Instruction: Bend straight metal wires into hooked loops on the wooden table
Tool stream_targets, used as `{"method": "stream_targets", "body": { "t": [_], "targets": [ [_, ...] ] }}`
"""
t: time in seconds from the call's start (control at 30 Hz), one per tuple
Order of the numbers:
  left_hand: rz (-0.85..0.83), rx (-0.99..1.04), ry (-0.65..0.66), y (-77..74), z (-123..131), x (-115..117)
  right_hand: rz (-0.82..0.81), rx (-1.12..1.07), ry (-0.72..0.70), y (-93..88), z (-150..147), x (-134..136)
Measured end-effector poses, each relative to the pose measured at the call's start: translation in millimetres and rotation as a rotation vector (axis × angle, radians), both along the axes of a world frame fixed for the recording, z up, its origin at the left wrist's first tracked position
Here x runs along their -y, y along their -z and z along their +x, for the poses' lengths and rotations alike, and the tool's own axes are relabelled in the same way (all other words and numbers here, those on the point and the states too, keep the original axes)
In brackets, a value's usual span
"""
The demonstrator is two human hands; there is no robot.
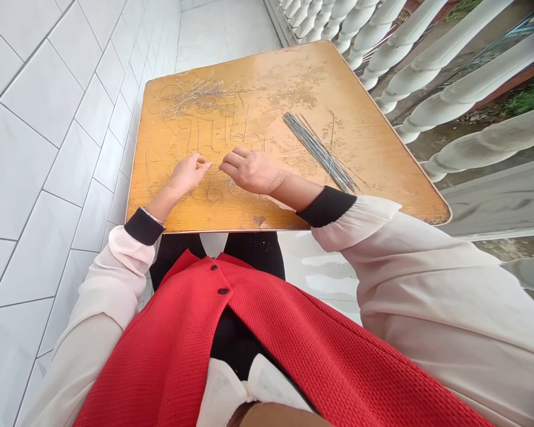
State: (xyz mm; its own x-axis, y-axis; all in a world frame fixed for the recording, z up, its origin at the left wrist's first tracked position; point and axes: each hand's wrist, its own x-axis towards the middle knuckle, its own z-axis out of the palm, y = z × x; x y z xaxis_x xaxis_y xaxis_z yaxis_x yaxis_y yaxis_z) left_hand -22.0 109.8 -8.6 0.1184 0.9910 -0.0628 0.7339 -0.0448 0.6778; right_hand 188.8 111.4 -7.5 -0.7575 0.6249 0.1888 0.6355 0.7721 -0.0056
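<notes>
A worn yellow-orange wooden board (pixel 267 71) lies flat in front of me, its varnish patchy. Thin looped wire pieces (pixel 204 148) stand in rows on its near left part, with a tangled heap of wire (pixel 198 98) beyond them. My left hand (pixel 187 175) and my right hand (pixel 249 172) hover close together over the looped pieces, fingers curled toward each other. Whether either hand pinches a thin wire is too hard to see. A bundle of straight grey wires (pixel 320 151) lies to the right of my right hand.
A white tiled wall (pixel 40 148) runs along the left, and a white balustrade (pixel 427 71) runs along the right. A tiled floor (pixel 222 29) stretches beyond the board. My red vest (pixel 204 338) and cream sleeves fill the bottom of the view.
</notes>
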Motion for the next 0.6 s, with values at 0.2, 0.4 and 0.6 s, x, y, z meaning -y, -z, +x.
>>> {"method": "stream_targets", "body": {
  "t": [0.2, 0.4, 0.6],
  "targets": [
    [-0.089, 0.334, -0.047, -21.8, 6, 17, -0.031, -0.064, 0.058, -2.5, -5, 4],
    [0.331, -0.341, 0.037, -37.0, 16, 22, -0.135, -0.513, 0.318, 8.3, 19, -9],
    [0.392, -0.572, 0.369, -10.8, 46, 30, -0.209, -0.557, 0.488, 23.1, 68, -5]
  ]
}}
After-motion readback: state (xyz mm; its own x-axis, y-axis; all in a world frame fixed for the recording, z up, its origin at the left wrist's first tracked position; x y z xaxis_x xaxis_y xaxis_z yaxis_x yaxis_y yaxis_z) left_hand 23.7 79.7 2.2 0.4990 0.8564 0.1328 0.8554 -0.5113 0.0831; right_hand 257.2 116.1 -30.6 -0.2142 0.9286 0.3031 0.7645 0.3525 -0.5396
